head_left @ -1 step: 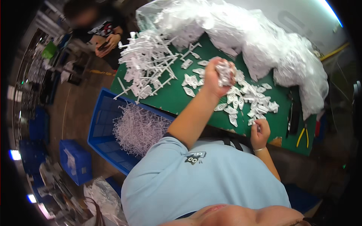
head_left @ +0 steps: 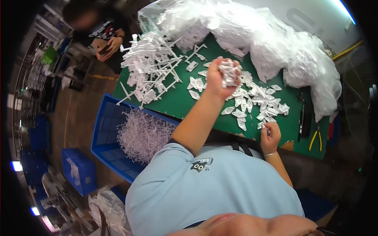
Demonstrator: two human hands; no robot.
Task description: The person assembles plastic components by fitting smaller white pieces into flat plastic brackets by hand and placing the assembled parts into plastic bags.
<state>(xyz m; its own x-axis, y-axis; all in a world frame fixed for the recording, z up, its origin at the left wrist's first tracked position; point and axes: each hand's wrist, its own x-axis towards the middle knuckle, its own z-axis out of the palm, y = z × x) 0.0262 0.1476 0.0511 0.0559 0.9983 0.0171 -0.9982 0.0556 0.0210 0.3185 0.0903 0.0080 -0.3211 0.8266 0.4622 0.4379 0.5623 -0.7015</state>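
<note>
My left hand (head_left: 221, 80) is raised over the green table (head_left: 173, 103), fingers wrapped round a bunch of small white plastic parts (head_left: 230, 73). Below and around it lie more loose white parts (head_left: 263, 98), flat and pointed at both ends, some with a round mark in the middle. By the table's near edge my right hand (head_left: 271, 137) is closed, its fingers curled inward. A white part touches or sits just beside its fingertips; what lies inside the curl is too small to make out.
White moulded sprues (head_left: 147, 69) are heaped at the table's left. A blue crate (head_left: 108, 143) below holds many thin sprues. Large clear bags (head_left: 271, 51) of white parts line the back. Yellow-handled pliers (head_left: 315, 140) lie at right. Another person (head_left: 100, 35) holds a phone at far left.
The whole view has shifted slightly to the left. My left hand has moved a little, still gripping the white parts; the right hand stays curled at the table's edge.
</note>
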